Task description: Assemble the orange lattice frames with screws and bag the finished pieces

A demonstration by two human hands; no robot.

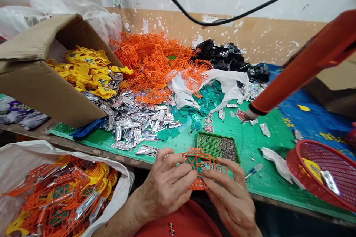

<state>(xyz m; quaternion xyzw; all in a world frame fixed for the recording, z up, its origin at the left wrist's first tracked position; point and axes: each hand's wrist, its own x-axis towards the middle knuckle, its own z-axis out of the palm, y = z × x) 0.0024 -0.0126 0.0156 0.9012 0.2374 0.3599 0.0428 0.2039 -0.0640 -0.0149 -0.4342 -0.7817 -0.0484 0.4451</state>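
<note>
Both hands hold one orange plastic lattice frame [195,152] just past the table's front edge. My left hand [167,181] grips its left end, the fingers curled over the bars. At its right end, my right hand [230,189] closes on the frame with fingers and thumb. Beyond the frame lies a green tray [201,141] with small metal screws [228,148] in its right half. An orange-red power screwdriver [294,66] slants in from the right, its tip low over the table. A small hand screwdriver [253,170] rests near my right hand.
Silver plates [139,122] are heaped at left, below a cardboard box [41,77] of yellow parts [89,66]. Orange frames [155,59] pile up behind, near black parts [222,57] and teal pieces [208,96]. A white sack [122,166] stands front left, a red basket [294,159] at right.
</note>
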